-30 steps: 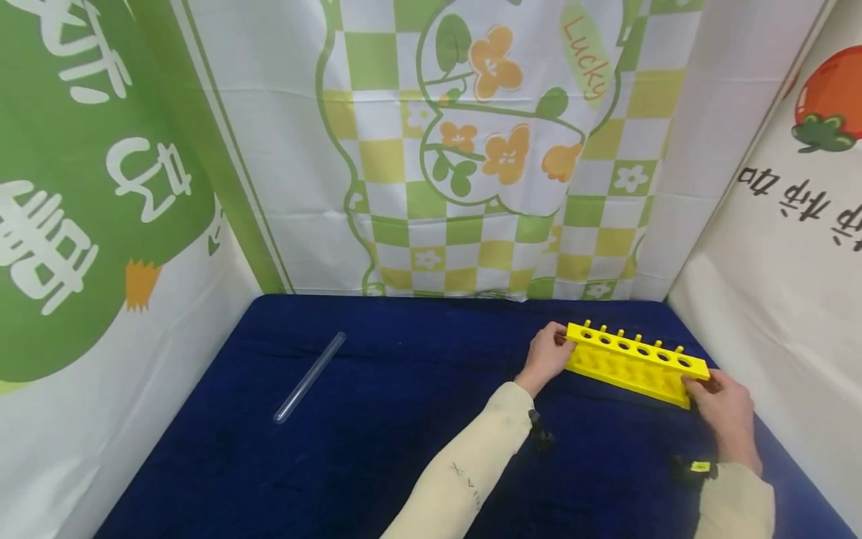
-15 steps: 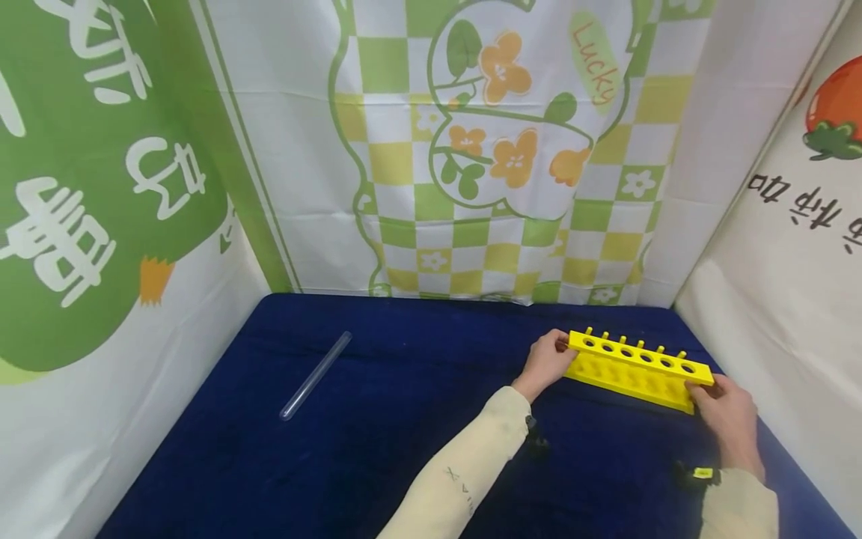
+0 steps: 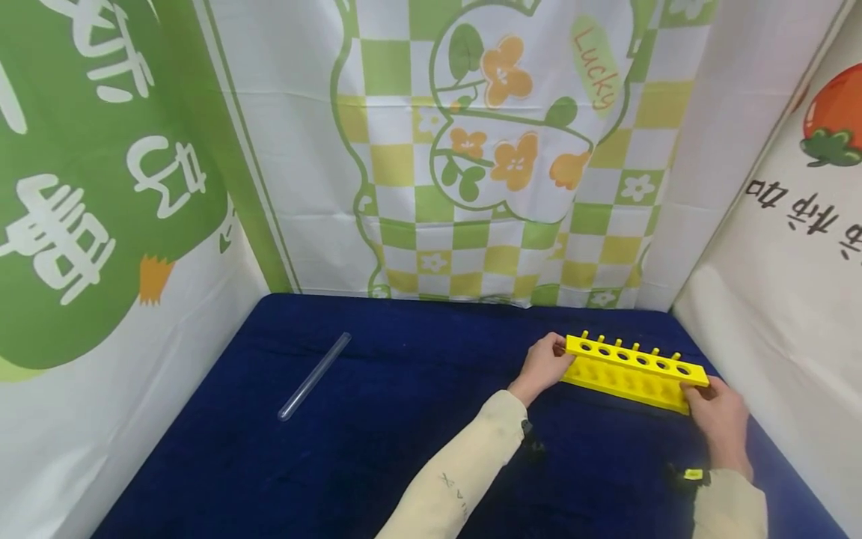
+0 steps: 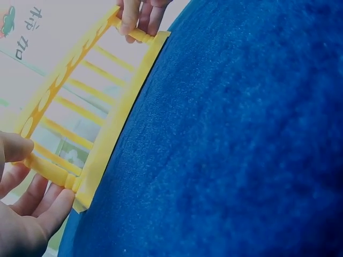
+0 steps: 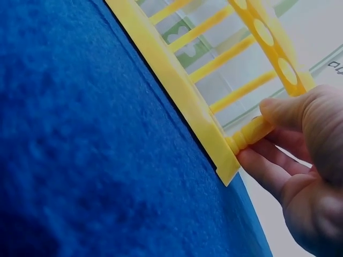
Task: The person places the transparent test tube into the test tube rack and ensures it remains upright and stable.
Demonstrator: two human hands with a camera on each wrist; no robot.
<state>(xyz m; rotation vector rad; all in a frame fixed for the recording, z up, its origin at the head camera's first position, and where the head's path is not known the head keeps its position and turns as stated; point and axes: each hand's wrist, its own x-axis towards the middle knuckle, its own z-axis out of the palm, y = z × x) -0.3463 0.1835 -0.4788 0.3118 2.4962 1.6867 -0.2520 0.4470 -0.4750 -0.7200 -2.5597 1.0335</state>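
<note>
A yellow test tube rack [image 3: 636, 361] stands upright at the right side of the blue table, with a row of round holes along its top bar and a row of pegs behind. At its left end my left hand [image 3: 541, 368] grips the end post, thumb and fingers around it. My right hand [image 3: 722, 415] holds the post at the other end in the same way. In the left wrist view the rack's base [image 4: 124, 115] lies along the cloth; a thin dark line runs beneath it. The clear glass test tube [image 3: 314, 376] lies on the table's left part, apart from both hands.
Dark blue cloth [image 3: 417, 359] covers the table. A patterned curtain [image 3: 485, 247] hangs behind the far edge, with a green and white sheet [image 3: 202, 314] on the left and a white one [image 3: 761, 299] on the right, close beside the rack.
The head view has shifted slightly. Both hands keep their grip on the rack, which shows at most a slight shift toward me. The test tube lies still.
</note>
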